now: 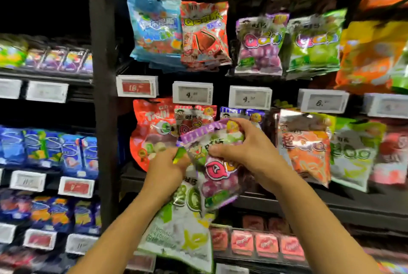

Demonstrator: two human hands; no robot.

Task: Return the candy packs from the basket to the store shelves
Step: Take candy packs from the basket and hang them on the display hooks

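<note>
My right hand (240,144) grips the top of a purple grape candy pack (217,173), held tilted in front of the lower peg row. My left hand (169,166) clutches a white-and-green candy pack (178,229) that hangs down below it, its top edge pinched in the fingers. The two packs overlap at the middle. More purple grape packs (259,46) hang on the upper peg row, right of centre. White-and-green packs (355,154) hang on the lower row at the right. The basket is out of view.
Pegs of hanging candy bags fill the rack: blue (154,28), red (204,33), green (314,44), orange (305,148). Price tags (249,97) line the rails. A black upright post (102,97) separates shelves of boxed sweets at left. Pink packs (262,245) sit below.
</note>
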